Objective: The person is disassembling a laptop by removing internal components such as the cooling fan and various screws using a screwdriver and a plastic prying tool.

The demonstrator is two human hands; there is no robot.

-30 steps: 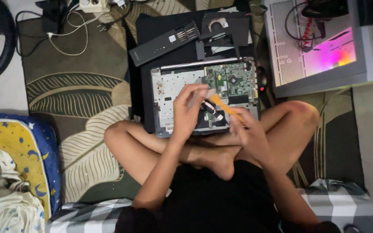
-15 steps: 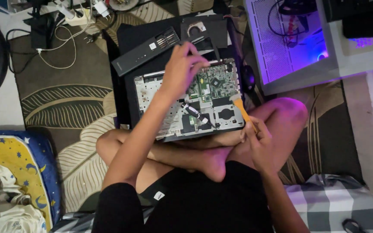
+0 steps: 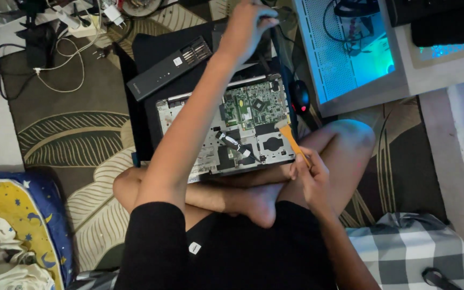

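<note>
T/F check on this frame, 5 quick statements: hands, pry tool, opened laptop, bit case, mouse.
1. The right hand holds a flat orange plastic pry tool. True.
2. The left hand rests on the green circuit board of the opened grey laptop base. False: it reaches past the laptop's far edge, over dark parts at the top of the view.
3. The long black screwdriver bit case is shut. False: its end is open, showing a row of bits.
4. A black computer mouse lies to the right of the laptop. True.
5. The laptop sits on a desk. False: it rests at the person's crossed legs, on the floor.
</note>
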